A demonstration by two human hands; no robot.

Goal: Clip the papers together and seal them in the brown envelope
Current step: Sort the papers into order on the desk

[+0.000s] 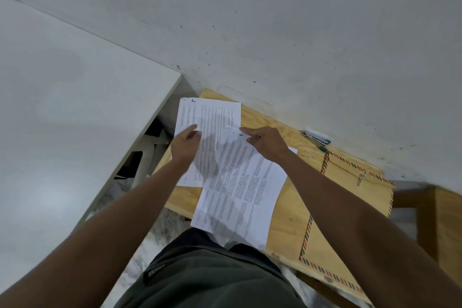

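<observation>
Papers: two printed white sheets on the wooden table [287, 207], lying skewed and overlapping. The upper sheet [205, 117] reaches toward the wall; the lower sheet [240, 190] is angled, its near corner hanging over the table's front edge.
Handling, papers: judged very light, thin and limp. They should slide easily over each other and over the wood, and crease if pinched hard. Best squared first by tapping the edges, then held at one top corner where the clip goes.
Left hand [183, 147]: lies on the left part of the upper sheet, fingers reaching forward onto the print. Whether it pinches the sheet edge or only presses cannot be told.
Right hand [268, 144]: at the top edge of the lower sheet, forefinger extended, the other fingers curled at the paper's corner. It appears to pinch that corner.
Paper clip [361, 179]: small metal clip resting on the brown envelope, well apart from both hands. Judged slippery and fiddly; take it between two fingertips.
Brown envelope [350, 207]: flat at the table's right end, striped airmail border, not yet filled. Judged stiffer than the sheets; hold it by the open flap edge.
Pens [316, 139]: beside the wall, beyond the envelope.
Stage: judged as aligning the sheets; clipping not yet done.
</observation>
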